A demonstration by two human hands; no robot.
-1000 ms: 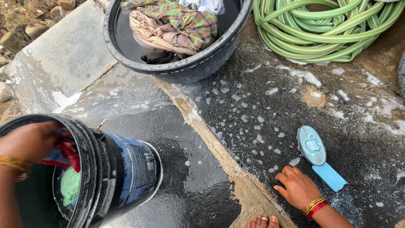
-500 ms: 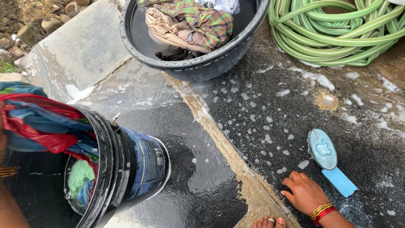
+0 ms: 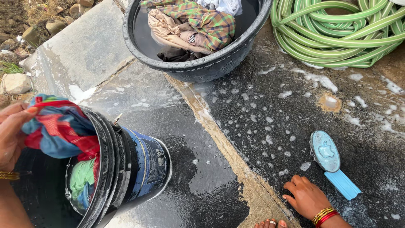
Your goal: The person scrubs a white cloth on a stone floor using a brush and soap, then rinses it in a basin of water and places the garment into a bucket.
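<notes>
The left hand [image 3: 10, 135] has its fingers clenched on a wet red-and-blue cloth [image 3: 57, 128], lifted over the black bucket [image 3: 126, 169]. The right hand [image 3: 306, 196] rests flat, fingers released, on the soapy stone floor [image 3: 261, 105], a blue scrubbing brush [image 3: 327, 154] just beyond its fingertips.

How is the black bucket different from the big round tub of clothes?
The black bucket is tall, narrow and tilted over; the tub is wide, shallow and sits flat. The left hand holds a red and blue cloth at the bucket's mouth, while no hand touches the tub, where checked and beige clothes lie piled. Both are dark, round and hold wet laundry.
</notes>
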